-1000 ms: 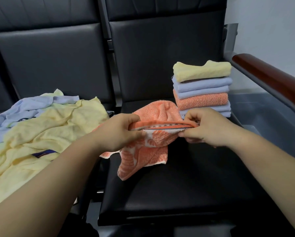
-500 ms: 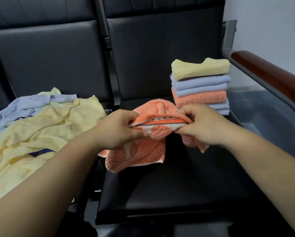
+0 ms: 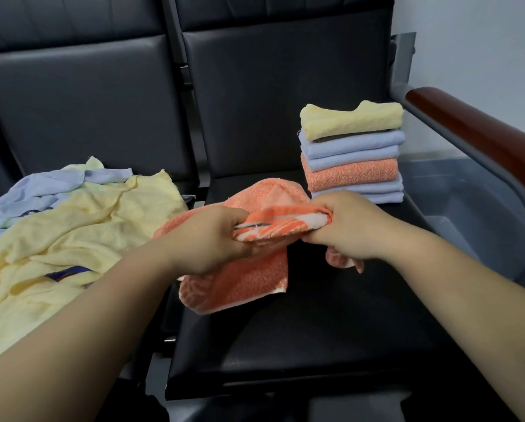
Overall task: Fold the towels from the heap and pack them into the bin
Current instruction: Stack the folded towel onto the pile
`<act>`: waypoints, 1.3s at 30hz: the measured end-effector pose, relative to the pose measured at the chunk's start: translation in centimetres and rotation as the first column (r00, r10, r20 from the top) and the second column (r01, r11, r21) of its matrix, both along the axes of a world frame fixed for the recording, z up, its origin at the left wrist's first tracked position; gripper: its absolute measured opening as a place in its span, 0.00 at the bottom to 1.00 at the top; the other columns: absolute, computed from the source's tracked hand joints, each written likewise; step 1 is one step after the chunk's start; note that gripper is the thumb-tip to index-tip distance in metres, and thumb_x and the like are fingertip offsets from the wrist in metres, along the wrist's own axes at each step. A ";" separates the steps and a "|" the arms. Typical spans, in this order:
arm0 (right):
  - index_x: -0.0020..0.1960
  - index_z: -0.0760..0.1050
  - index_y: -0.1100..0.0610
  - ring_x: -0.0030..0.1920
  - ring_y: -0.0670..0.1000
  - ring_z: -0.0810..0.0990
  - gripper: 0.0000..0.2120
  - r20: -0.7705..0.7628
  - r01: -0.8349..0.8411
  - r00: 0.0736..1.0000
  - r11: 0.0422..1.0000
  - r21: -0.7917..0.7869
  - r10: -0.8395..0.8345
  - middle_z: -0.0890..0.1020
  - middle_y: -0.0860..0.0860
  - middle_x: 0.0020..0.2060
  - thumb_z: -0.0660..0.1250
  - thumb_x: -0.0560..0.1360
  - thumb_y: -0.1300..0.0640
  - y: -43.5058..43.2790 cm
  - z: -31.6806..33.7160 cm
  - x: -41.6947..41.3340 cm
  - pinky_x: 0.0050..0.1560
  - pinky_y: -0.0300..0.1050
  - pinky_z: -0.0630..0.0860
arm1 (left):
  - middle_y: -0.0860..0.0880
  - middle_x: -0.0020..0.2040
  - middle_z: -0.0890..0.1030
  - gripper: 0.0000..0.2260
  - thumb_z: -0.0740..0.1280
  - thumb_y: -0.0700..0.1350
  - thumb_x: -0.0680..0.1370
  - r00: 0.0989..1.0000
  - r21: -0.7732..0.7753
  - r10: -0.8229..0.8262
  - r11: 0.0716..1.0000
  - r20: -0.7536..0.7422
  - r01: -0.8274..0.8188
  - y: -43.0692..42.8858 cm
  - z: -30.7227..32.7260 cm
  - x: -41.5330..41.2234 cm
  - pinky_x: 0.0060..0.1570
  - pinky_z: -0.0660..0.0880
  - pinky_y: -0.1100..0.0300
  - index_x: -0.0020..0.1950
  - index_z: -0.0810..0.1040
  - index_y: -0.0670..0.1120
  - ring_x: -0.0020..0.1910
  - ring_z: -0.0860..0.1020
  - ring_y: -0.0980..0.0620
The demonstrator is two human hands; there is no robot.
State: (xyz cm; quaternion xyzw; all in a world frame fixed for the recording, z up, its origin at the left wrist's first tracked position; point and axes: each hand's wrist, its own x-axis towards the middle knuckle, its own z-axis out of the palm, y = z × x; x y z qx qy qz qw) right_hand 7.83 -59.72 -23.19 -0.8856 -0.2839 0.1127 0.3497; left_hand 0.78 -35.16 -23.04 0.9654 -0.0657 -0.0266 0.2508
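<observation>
Black padded seats (image 3: 316, 330) stand beside a brown armrest (image 3: 480, 137).

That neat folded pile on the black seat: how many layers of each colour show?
Pale yellow terry layer: 1
Light blue terry layers: 4
Orange terry layer: 1
Total: 6 layers in the folded pile; whether each is a separate towel cannot be told.
Left out: the orange patterned towel gripped by the left hand and right hand.
</observation>
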 end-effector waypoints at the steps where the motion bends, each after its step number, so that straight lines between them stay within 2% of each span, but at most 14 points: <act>1: 0.46 0.80 0.57 0.24 0.45 0.76 0.07 -0.011 -0.020 1.000 0.999 0.031 0.021 0.78 0.47 0.26 0.75 0.77 0.54 -0.1 0.1 -0.2 0.22 0.36 0.70 | 0.53 0.38 0.81 0.08 0.76 0.52 0.74 0.999 -0.057 0.022 0.998 -0.026 -0.024 0.2 -0.2 0.0 0.43 0.78 0.56 0.44 0.79 0.51 0.38 0.79 0.58; 4: 0.48 0.80 0.51 0.29 0.50 0.81 0.06 -0.065 -0.078 0.995 0.995 0.068 0.082 0.83 0.52 0.32 0.77 0.75 0.54 0.0 0.2 -0.5 0.29 0.47 0.79 | 0.47 0.48 0.85 0.09 0.71 0.50 0.76 0.995 -0.302 0.083 0.948 -0.058 -0.097 0.5 -0.1 -0.1 0.52 0.81 0.44 0.54 0.81 0.49 0.47 0.84 0.52; 9: 0.48 0.79 0.48 0.38 0.44 0.84 0.10 -0.144 -0.183 0.975 0.976 -0.115 0.166 0.86 0.46 0.40 0.79 0.70 0.53 0.5 -0.7 -0.1 0.44 0.42 0.82 | 0.48 0.51 0.86 0.10 0.74 0.39 0.77 0.996 -0.625 0.061 0.776 -0.061 -0.086 -0.9 1.0 -0.6 0.52 0.82 0.55 0.58 0.81 0.46 0.52 0.85 0.49; 12: 0.37 0.74 0.54 0.26 0.44 0.71 0.15 -0.099 -0.160 0.985 0.962 -0.220 0.141 0.76 0.47 0.26 0.73 0.76 0.48 0.4 -0.8 0.1 0.33 0.41 0.70 | 0.60 0.42 0.85 0.10 0.80 0.45 0.71 0.998 -0.348 -0.039 0.937 -0.056 0.017 -1.0 0.7 -0.5 0.45 0.78 0.68 0.48 0.82 0.52 0.43 0.83 0.62; 15: 0.42 0.78 0.58 0.23 0.52 0.77 0.19 -0.132 -0.125 0.986 0.978 -0.164 0.104 0.79 0.51 0.24 0.66 0.81 0.43 -0.4 0.2 -0.1 0.27 0.42 0.73 | 0.65 0.31 0.80 0.11 0.79 0.49 0.72 0.997 0.017 0.015 1.000 -0.078 -0.014 -0.6 0.4 -0.5 0.35 0.71 0.70 0.36 0.78 0.53 0.33 0.78 0.65; 18: 0.50 0.81 0.56 0.25 0.42 0.79 0.15 -0.144 -0.062 0.988 0.998 0.007 0.062 0.82 0.45 0.27 0.70 0.80 0.43 -1.0 0.7 -0.4 0.25 0.32 0.71 | 0.56 0.44 0.86 0.04 0.77 0.48 0.74 0.996 -0.224 0.009 0.974 -0.091 -0.029 0.2 0.2 -0.4 0.49 0.80 0.58 0.47 0.85 0.52 0.43 0.83 0.60; 21: 0.57 0.83 0.51 0.43 0.45 0.87 0.14 -0.230 -0.074 0.966 0.981 0.177 0.115 0.88 0.45 0.43 0.79 0.74 0.48 -1.0 0.1 -0.1 0.46 0.45 0.84 | 0.43 0.55 0.86 0.13 0.72 0.41 0.76 0.993 -0.581 0.059 0.806 -0.106 -0.110 0.1 0.5 -0.5 0.60 0.80 0.47 0.60 0.81 0.41 0.57 0.84 0.44; 23: 0.59 0.81 0.45 0.53 0.51 0.87 0.20 -0.248 -0.102 0.961 0.989 0.103 0.125 0.88 0.45 0.51 0.81 0.69 0.49 -0.7 -0.6 0.2 0.57 0.58 0.83 | 0.39 0.57 0.84 0.12 0.70 0.37 0.79 0.990 -0.726 0.101 0.673 -0.099 -0.142 -0.3 0.7 -0.5 0.61 0.79 0.41 0.63 0.78 0.38 0.58 0.83 0.39; 25: 0.57 0.81 0.44 0.51 0.45 0.86 0.20 -0.175 -0.134 0.977 0.990 -0.037 0.125 0.87 0.42 0.50 0.81 0.67 0.50 -0.5 -1.2 0.4 0.57 0.52 0.83 | 0.40 0.56 0.85 0.12 0.70 0.36 0.79 0.987 -0.778 0.109 0.607 -0.117 -0.159 -0.7 1.2 -0.6 0.59 0.80 0.42 0.62 0.79 0.40 0.57 0.84 0.40; 27: 0.46 0.80 0.47 0.44 0.47 0.85 0.08 -0.054 -0.113 0.993 0.981 -0.161 0.105 0.86 0.45 0.42 0.77 0.70 0.52 0.1 -1.6 0.6 0.51 0.53 0.83 | 0.45 0.53 0.87 0.13 0.76 0.37 0.75 0.993 -0.673 0.021 0.733 -0.118 -0.095 -0.8 1.6 -0.9 0.56 0.82 0.51 0.59 0.82 0.45 0.55 0.85 0.46; 29: 0.39 0.78 0.50 0.41 0.53 0.84 0.05 0.046 -0.044 0.997 0.978 -0.202 0.054 0.84 0.49 0.37 0.72 0.73 0.53 0.2 -1.4 0.8 0.47 0.58 0.82 | 0.57 0.45 0.86 0.13 0.80 0.44 0.70 0.994 -0.264 -0.033 0.965 -0.107 0.004 -1.0 1.4 -1.1 0.47 0.77 0.67 0.49 0.83 0.57 0.47 0.84 0.61; 31: 0.42 0.79 0.51 0.37 0.52 0.84 0.05 0.034 -0.015 0.999 0.991 -0.136 0.019 0.85 0.48 0.35 0.70 0.75 0.52 -0.2 -1.0 0.9 0.41 0.57 0.82 | 0.64 0.37 0.82 0.13 0.79 0.49 0.70 0.997 0.035 0.031 0.999 -0.064 -0.028 -0.9 1.3 -0.8 0.41 0.72 0.67 0.40 0.79 0.66 0.41 0.80 0.67; 36: 0.50 0.80 0.54 0.27 0.59 0.81 0.09 -0.169 -0.050 0.983 0.993 0.109 0.068 0.85 0.57 0.33 0.75 0.76 0.49 -0.7 -0.1 -0.2 0.24 0.48 0.74 | 0.43 0.46 0.87 0.06 0.70 0.41 0.79 0.987 -0.480 0.067 0.867 -0.149 -0.131 0.1 1.0 -0.9 0.46 0.81 0.42 0.55 0.82 0.50 0.46 0.86 0.39; 39: 0.51 0.79 0.51 0.24 0.49 0.79 0.11 -0.246 -0.085 0.964 0.993 0.088 0.104 0.84 0.51 0.33 0.79 0.72 0.56 -0.2 -0.3 -0.4 0.25 0.43 0.73 | 0.43 0.55 0.86 0.12 0.65 0.31 0.80 0.986 -0.761 0.112 0.626 -0.124 -0.167 -0.8 1.3 -0.8 0.53 0.82 0.50 0.60 0.81 0.42 0.56 0.84 0.44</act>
